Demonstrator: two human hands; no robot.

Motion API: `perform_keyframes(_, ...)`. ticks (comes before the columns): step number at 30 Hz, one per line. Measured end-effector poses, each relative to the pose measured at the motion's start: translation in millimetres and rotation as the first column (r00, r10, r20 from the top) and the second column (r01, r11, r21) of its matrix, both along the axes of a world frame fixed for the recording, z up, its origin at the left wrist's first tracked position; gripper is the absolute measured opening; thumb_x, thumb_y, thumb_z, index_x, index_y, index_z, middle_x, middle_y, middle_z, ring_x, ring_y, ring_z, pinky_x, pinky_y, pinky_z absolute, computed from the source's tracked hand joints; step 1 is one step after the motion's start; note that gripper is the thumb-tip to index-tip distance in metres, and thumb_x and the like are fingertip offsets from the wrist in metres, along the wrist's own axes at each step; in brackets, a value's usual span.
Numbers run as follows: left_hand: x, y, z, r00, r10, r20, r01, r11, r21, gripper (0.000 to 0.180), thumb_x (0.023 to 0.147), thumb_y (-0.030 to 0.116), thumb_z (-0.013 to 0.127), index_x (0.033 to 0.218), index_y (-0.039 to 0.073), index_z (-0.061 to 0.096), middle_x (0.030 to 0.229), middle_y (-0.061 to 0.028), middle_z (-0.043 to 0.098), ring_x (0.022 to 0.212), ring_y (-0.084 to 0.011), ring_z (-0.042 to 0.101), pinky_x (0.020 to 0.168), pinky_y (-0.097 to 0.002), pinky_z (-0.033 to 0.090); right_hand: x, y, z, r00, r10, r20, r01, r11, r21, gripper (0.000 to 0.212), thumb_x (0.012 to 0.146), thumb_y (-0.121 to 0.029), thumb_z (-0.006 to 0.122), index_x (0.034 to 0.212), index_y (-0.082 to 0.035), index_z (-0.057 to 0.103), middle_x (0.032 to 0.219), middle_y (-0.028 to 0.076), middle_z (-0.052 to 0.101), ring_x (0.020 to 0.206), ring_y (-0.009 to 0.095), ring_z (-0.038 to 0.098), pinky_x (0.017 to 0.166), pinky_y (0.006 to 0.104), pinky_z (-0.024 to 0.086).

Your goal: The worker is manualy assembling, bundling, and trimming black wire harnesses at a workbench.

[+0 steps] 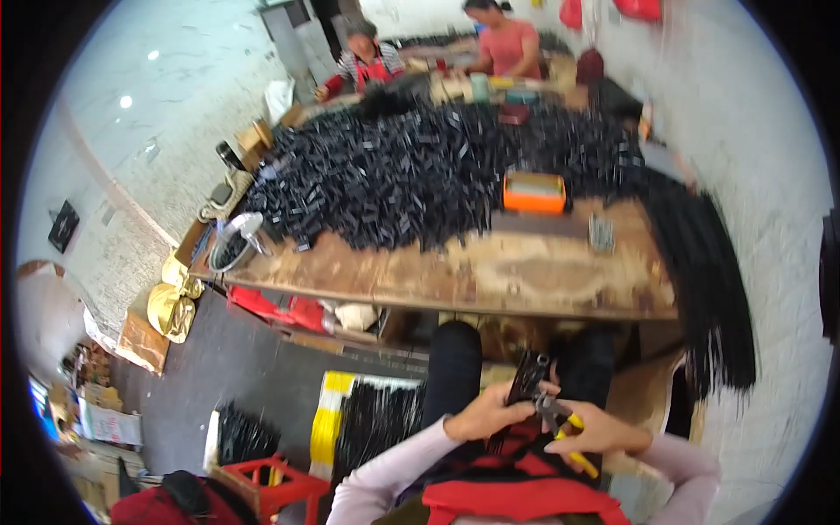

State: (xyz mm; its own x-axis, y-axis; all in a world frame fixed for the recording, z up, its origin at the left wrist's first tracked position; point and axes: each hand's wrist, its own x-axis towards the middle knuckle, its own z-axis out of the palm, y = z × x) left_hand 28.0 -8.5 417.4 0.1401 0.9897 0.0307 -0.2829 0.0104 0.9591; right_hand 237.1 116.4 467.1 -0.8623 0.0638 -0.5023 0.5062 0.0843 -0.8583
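Note:
Over my lap, my left hand point(483, 413) is closed around a bundle of small black pieces point(528, 376), whose exact kind is too small to make out. Wrapped round the yellow handles of a pair of cutting pliers point(573, 423) is my right hand point(602, 430). The metal jaws of the pliers point up and left, close against the lower end of the black pieces. Whether the jaws touch them I cannot tell.
A wooden table point(455, 278) ahead bears a large heap of black pieces point(385, 171) and an orange box point(535, 192). Long black strands point(710, 289) hang over its right end. A red stool point(289, 481) stands lower left. Two people point(512, 44) sit at the far side.

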Motion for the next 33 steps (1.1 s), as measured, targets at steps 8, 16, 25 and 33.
perform_keyframes(8, 0.6, 13.4, 0.8, 0.989, 0.128, 0.075, -0.121, 0.989, -0.088, 0.047, 0.099, 0.022, 0.059, 0.141, 0.005, 0.048, 0.072, 0.0073, 0.042, 0.063, -0.0038, 0.036, 0.057, -0.0204, 0.03, -4.7, 16.2, 22.4, 0.897, 0.221, -0.383, 0.192, 0.586, 0.787, 0.04, 0.093, -0.02, 0.062, 0.124, 0.003, 0.05, 0.071, 0.012, 0.058, 0.057, 0.026, 0.058, 0.057, 0.0341, 0.051)
perform_keyframes(16, -11.0, 23.9, -4.0, 0.991, 0.106, 0.077, -0.099, 0.991, -0.092, 0.045, 0.1, 0.027, 0.058, 0.136, 0.002, 0.051, 0.072, 0.0067, 0.042, 0.064, -0.0046, 0.037, 0.058, -0.0204, 0.03, -9.6, 15.4, -3.1, 0.923, 0.002, -0.384, 0.247, 0.762, 0.599, 0.045, 0.091, -0.028, 0.067, 0.124, -0.002, 0.05, 0.08, 0.011, 0.061, 0.067, 0.021, 0.062, 0.063, 0.0316, 0.049)
perform_keyframes(25, -13.2, 24.1, 2.7, 0.993, 0.009, 0.117, 0.0, 0.997, -0.076, 0.058, 0.098, 0.04, 0.059, 0.137, -0.001, 0.048, 0.072, 0.0062, 0.043, 0.065, -0.0047, 0.037, 0.059, -0.0206, 0.03, -13.6, 30.8, 11.1, 0.999, 0.036, -0.002, -0.036, 0.975, -0.221, 0.046, 0.096, -0.025, 0.06, 0.132, 0.0, 0.044, 0.07, 0.012, 0.057, 0.055, 0.019, 0.058, 0.055, 0.0322, 0.048)
perform_keyframes(33, 3.8, 28.3, -2.4, 0.962, 0.264, 0.065, -0.256, 0.96, -0.112, 0.051, 0.1, 0.034, 0.058, 0.136, -0.001, 0.048, 0.072, 0.0062, 0.041, 0.064, -0.0046, 0.037, 0.058, -0.0211, 0.029, 2.1, 40.8, 6.2, 0.908, 0.29, -0.302, 0.177, 0.387, 0.905, 0.042, 0.092, -0.022, 0.064, 0.125, 0.0, 0.048, 0.071, 0.013, 0.059, 0.054, 0.028, 0.059, 0.05, 0.0374, 0.05)
